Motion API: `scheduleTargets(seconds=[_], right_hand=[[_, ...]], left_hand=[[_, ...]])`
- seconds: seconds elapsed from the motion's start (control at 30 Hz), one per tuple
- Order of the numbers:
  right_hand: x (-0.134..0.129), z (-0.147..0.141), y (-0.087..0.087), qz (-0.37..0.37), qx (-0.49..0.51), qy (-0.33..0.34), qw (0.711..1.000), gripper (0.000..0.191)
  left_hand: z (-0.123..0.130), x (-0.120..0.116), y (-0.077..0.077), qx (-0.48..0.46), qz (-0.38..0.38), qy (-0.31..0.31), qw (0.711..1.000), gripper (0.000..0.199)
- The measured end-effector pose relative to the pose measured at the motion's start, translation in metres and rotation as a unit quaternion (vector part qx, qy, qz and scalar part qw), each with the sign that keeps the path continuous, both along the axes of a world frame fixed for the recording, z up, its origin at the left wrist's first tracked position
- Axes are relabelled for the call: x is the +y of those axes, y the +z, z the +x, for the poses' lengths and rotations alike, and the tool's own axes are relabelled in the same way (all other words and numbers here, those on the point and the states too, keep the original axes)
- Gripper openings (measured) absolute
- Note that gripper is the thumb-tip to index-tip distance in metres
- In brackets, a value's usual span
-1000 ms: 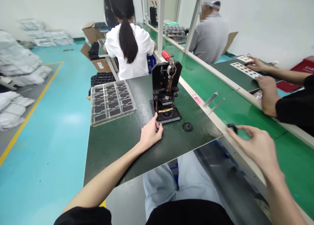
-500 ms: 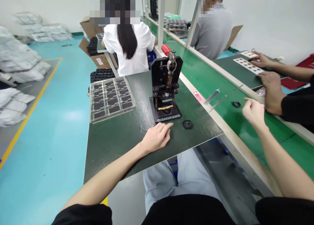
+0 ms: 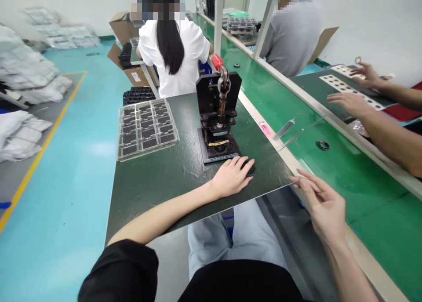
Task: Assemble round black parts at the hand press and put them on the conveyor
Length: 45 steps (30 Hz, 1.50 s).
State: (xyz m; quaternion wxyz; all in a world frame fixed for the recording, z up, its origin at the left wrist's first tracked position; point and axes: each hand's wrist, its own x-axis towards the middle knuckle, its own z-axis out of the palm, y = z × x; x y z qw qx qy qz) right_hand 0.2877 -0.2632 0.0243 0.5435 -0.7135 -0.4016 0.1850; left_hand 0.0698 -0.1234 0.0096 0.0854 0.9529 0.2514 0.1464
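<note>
L hand [image 3: 232,177] spread, touching blk disc [image 3: 251,168]; R hand [image 3: 326,203] loosely open nr table [image 3: 161,174] edge.

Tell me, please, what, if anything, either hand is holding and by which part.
The left hand partly covers a black piece, but whether it grips it cannot be told; nothing shows held in the right hand.

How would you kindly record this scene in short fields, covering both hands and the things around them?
Left hand: fingers over the black part on the table; grip unclear
Right hand: near the table's right corner; no held thing visible
Press: on the table, red handle at top
Tray: clear, dark pieces in compartments, left of press
Black ring: on the green surface
</note>
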Motion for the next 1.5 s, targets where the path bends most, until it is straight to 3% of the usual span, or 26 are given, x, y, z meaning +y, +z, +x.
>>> scheduleTargets(seconds=[0.1, 0.17, 0.33, 0.5, 0.73, 1.0, 1.23, 1.37, 1.5], right_hand=[[0.021, -0.023, 0.01, 0.028, 0.017, 0.068, 0.997, 0.035], [0.04, -0.034, 0.016, 0.05, 0.018, 0.117, 0.992, 0.032], [0.094, -0.059, 0.017, 0.102, 0.052, 0.19, 0.975, 0.03], [0.147, -0.08, 0.007, 0.084, 0.056, 0.261, 0.96, 0.035], [0.189, -0.083, -0.003, 0.049, -0.058, 0.263, 0.962, 0.028], [0.189, -0.087, -0.012, 0.101, -0.188, 0.257, 0.943, 0.015], [0.19, -0.087, -0.015, 0.174, -0.196, 0.246, 0.933, 0.019], [0.164, -0.082, -0.009, 0.177, -0.122, 0.206, 0.955, 0.025], [0.118, -0.076, -0.012, 0.094, -0.081, 0.268, 0.955, 0.023]], left_hand=[[0.013, 0.001, 0.002, 0.057, -0.006, 0.001, 0.998, 0.04], [0.009, -0.001, 0.002, 0.058, -0.023, 0.007, 0.998, 0.043], [-0.028, -0.012, -0.007, -0.061, -0.099, 0.08, 0.99, 0.04], [-0.052, -0.014, -0.014, -0.12, -0.153, 0.144, 0.97, 0.033], [-0.052, -0.011, -0.011, -0.143, -0.209, 0.139, 0.957, 0.038], [-0.055, -0.009, -0.017, -0.162, -0.222, 0.113, 0.955, 0.05], [-0.056, -0.008, -0.022, -0.192, -0.233, 0.115, 0.946, 0.049], [-0.057, -0.007, -0.023, -0.208, -0.243, 0.117, 0.94, 0.05], [-0.057, -0.007, -0.024, -0.217, -0.257, 0.118, 0.934, 0.055]])
